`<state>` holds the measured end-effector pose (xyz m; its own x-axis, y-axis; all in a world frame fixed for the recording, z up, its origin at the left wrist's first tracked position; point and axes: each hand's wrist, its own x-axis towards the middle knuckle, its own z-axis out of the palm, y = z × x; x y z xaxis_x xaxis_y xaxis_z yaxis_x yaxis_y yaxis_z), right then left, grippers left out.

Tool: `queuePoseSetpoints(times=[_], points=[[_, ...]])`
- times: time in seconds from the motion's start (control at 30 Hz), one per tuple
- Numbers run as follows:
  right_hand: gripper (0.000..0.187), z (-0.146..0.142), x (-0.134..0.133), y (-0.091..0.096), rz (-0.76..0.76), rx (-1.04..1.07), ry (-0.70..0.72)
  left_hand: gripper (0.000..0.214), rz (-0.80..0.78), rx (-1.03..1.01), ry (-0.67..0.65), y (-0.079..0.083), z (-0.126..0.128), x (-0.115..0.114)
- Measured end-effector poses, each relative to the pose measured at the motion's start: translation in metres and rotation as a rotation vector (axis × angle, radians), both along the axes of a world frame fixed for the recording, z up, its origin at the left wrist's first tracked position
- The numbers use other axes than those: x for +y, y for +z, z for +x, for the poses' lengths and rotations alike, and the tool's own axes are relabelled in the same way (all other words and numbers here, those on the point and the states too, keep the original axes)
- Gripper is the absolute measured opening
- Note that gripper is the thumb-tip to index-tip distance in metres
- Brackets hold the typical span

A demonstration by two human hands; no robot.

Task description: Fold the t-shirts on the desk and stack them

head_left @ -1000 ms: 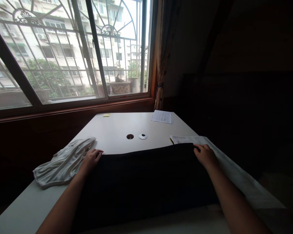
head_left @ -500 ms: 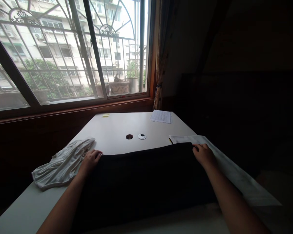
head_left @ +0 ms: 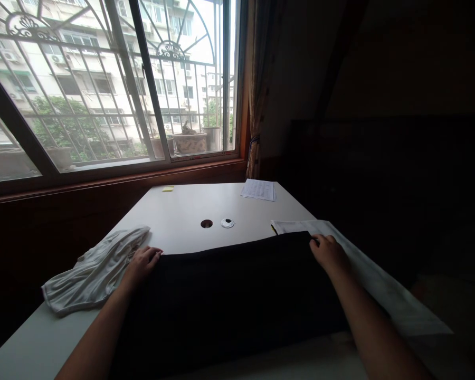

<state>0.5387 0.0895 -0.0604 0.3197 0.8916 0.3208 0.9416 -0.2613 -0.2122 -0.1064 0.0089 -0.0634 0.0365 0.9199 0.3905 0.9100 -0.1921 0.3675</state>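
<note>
A black cloth (head_left: 233, 295) lies spread flat over the near part of a white table (head_left: 186, 208). My left hand (head_left: 141, 262) rests at the cloth's far left corner, fingers curled onto its edge. My right hand (head_left: 329, 253) sits at the far right corner, fingers closed on that edge. Both forearms reach in from the bottom of the view. A crumpled white garment (head_left: 93, 269) lies just left of my left hand.
A long white sheet (head_left: 380, 285) runs along the table's right side under the cloth's edge. A printed paper (head_left: 258, 189) and a yellow sticky note (head_left: 167, 188) lie at the far end. A round cable hole (head_left: 206, 224) and its white cap (head_left: 227, 223) sit mid-table. A barred window stands behind.
The view has drifted slightly to the right. Both hands stay at the cloth's far corners; the cloth has not visibly moved.
</note>
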Motion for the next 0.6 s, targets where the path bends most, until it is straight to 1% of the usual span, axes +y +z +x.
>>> queuePoseSetpoints(times=[0.2, 0.37, 0.6], points=[[0.043, -0.001, -0.003, 0.003, -0.055, 0.041, -0.042, 0.041, -0.028, -0.019, -0.032, 0.007, 0.003, -0.005], [0.044, -0.006, -0.006, 0.009, -0.09, 0.047, -0.094, 0.041, -0.073, -0.02, -0.072, 0.014, 0.007, -0.01], [0.045, 0.0, -0.004, 0.005, -0.115, 0.046, -0.064, 0.041, -0.108, -0.071, -0.119, 0.019, 0.008, -0.01]])
